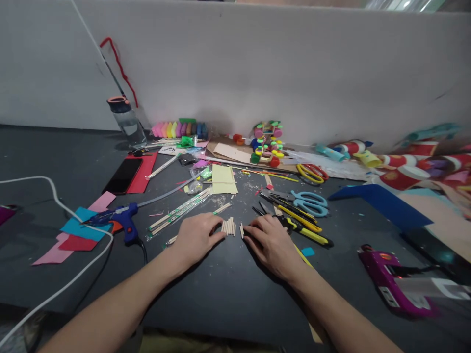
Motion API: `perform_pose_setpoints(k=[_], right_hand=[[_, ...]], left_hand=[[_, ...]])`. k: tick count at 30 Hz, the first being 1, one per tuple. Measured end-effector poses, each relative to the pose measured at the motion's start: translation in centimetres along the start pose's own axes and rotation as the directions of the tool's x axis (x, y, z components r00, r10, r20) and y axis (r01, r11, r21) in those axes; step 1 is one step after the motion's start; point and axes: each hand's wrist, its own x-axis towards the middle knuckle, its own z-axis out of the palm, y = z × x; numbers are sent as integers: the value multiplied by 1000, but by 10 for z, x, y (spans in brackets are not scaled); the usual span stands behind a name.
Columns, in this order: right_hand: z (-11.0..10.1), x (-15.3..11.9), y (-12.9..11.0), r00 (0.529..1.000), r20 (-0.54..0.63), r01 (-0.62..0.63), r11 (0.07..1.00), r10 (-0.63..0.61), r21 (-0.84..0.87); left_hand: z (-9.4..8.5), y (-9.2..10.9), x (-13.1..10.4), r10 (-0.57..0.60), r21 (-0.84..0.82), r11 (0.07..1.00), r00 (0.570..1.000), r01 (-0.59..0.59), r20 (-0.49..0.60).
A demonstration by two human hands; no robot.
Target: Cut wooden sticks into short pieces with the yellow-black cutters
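Note:
A row of short wooden sticks lies side by side on the dark table between my hands. My left hand is closed at the row's left end, with the thumb and index finger against the sticks. A small gap to the right, a separate pair of short sticks touches the fingertips of my right hand, whose fingers are bent and pressed together. Longer wooden sticks and wrapped chopsticks lie beyond my left hand.
A blue glue gun with its cord rests at left on coloured paper, near a phone and water bottle. Blue scissors and a yellow cutter lie beside my right hand. A purple device sits at right.

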Motion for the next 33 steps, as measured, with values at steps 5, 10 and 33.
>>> perform_pose_setpoints(k=[5,10,33], right_hand=[[0,1,-3,999,20,26,998,-27,54],[0,1,-2,999,44,24,997,-27,68],[-11,3,4,967,-207,-93,962,149,258]], left_hand=[[3,1,-1,26,12,1000,997,-27,67],[3,2,0,5,12,1000,998,-6,58],[3,-1,-1,35,-91,995,991,-47,-130]])
